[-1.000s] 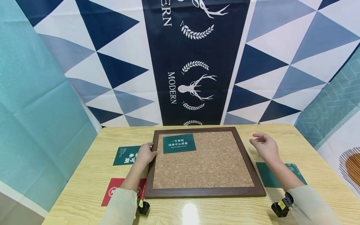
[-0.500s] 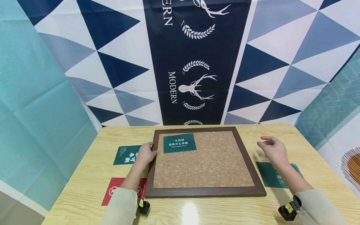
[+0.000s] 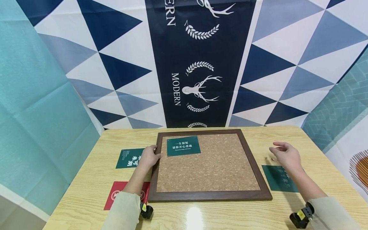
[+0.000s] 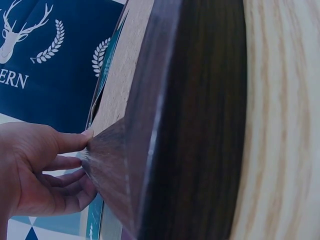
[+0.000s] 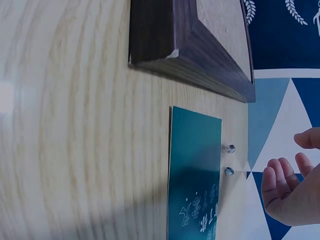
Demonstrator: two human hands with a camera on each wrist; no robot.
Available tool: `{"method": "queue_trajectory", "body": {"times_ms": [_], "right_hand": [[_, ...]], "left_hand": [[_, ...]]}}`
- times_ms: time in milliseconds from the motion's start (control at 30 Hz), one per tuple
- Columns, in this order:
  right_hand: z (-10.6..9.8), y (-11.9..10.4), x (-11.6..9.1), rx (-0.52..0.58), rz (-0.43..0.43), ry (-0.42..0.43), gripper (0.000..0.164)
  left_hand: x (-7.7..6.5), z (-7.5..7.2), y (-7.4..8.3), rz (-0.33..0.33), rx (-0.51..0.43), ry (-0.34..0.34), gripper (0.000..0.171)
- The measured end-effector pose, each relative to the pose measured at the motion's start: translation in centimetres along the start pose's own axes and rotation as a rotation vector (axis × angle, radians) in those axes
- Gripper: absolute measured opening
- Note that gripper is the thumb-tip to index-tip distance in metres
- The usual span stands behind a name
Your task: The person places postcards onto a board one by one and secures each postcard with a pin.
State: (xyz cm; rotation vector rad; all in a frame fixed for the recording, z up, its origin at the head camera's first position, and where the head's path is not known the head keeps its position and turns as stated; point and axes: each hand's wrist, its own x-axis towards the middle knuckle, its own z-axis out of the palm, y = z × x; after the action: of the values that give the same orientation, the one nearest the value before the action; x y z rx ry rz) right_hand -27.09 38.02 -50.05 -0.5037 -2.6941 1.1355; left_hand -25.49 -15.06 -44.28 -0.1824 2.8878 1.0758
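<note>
A cork board (image 3: 208, 169) in a dark brown wooden frame lies on the table. My left hand (image 3: 149, 157) holds the frame's left side, thumb on top and fingers at the outer edge; the left wrist view shows the same grip from low down. On the board's upper left lies a green card (image 3: 183, 146) with white writing. My right hand (image 3: 288, 156) hovers right of the board, fingers loosely bent and nothing between them. Two small shiny metal pins (image 5: 230, 148) stand near it, behind another green card (image 5: 195, 170) that my right forearm partly covers.
Left of the board lie a green card (image 3: 126, 158) and a red card (image 3: 115, 195), both partly hidden by my left arm. The light wooden table (image 3: 230, 215) ends at a patterned cloth wall (image 3: 195, 64) behind the board.
My right hand has moved right, away from the board, and the two pins now show beside it. My left hand stays on the frame.
</note>
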Motion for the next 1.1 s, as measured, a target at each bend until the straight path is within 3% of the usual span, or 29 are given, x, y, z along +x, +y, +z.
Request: {"method": "queue_trajectory", "body": {"times_ms": [733,1100], "right_hand": [[-1.3,0.7,-1.3,-0.094,-0.01,-0.034,0.064],[-3.3,-5.0,-6.1,-0.141,-0.073,-0.073,0.05]], "left_hand": [[0.1,0.2,-0.2,0.003,-0.001,0.01,0.051],[0.2,0.1,-0.3,0.009,0.007,0.008,0.051]]}}
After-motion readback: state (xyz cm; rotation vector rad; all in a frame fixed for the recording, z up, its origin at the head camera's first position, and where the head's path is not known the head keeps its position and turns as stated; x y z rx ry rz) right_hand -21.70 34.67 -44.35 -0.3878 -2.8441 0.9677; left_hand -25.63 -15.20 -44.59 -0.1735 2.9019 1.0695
